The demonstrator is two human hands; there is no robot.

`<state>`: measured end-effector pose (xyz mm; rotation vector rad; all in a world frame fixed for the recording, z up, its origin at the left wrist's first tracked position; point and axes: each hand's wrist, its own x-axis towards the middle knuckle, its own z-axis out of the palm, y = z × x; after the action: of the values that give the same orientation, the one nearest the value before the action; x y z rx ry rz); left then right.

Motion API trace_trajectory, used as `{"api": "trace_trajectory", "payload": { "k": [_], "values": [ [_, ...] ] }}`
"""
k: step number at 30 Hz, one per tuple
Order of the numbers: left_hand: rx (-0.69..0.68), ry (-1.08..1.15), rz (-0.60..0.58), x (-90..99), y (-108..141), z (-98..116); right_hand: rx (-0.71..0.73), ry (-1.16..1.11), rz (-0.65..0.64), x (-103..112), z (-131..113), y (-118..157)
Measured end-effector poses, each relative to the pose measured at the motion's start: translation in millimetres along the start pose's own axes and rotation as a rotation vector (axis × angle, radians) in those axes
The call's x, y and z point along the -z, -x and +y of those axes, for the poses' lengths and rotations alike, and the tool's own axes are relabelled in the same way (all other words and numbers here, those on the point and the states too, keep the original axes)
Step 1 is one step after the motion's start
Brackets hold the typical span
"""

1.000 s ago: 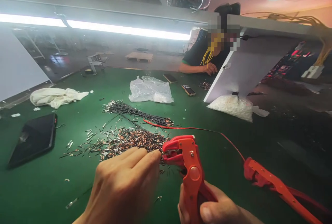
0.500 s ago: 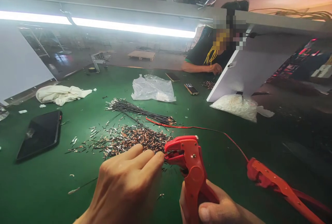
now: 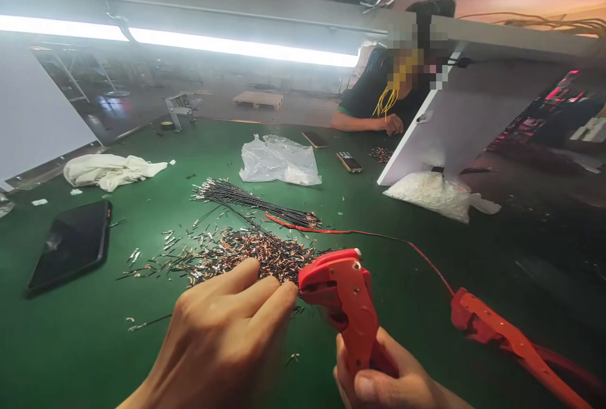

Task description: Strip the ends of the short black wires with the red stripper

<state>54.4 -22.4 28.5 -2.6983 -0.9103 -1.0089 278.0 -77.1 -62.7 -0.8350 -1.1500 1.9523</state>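
My right hand [image 3: 392, 374] is wrapped round the handles of a red wire stripper [image 3: 353, 314], thumb across the near handle. The stripper's jaws point left, nearly closed. My left hand [image 3: 231, 327] is closed in a pinch right at those jaws, holding a thin black wire [image 3: 154, 320] whose tail sticks out to the left behind the hand. Most of this wire is hidden by my fingers. Just beyond both hands lies a heap of short black and copper wire offcuts [image 3: 265, 251]. Farther back is a bundle of black wires [image 3: 260, 202] with bared ends.
A second red wire stripper [image 3: 502, 327] lies at right, a red strip [image 3: 350, 231] running from it. On the green table [image 3: 156, 365] are a black phone [image 3: 71, 245], a white cloth [image 3: 111, 171] and a plastic bag [image 3: 279, 161]. A person [image 3: 374, 93] sits across, beside a white panel [image 3: 464, 112].
The stripper's jaws have come closer together, and the tool has tipped slightly to the left. My left hand has shifted a little left with the wire.
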Motion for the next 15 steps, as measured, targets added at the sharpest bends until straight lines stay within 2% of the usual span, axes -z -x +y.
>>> {"api": "trace_trajectory", "payload": {
  "k": [5, 11, 15],
  "values": [
    [0.02, 0.021, 0.002, -1.9, 1.1, -2.4, 0.054, 0.024, -0.02, 1.5, 7.6, -1.2],
    [0.066, 0.016, -0.028, -3.2, 3.3, -6.3, 0.078, 0.06, 0.026, -5.2, 0.8, -0.7],
    [0.085, 0.061, -0.107, -5.5, 6.8, -10.3, 0.025, 0.065, 0.067, -5.5, 1.4, 3.4]
  ]
}}
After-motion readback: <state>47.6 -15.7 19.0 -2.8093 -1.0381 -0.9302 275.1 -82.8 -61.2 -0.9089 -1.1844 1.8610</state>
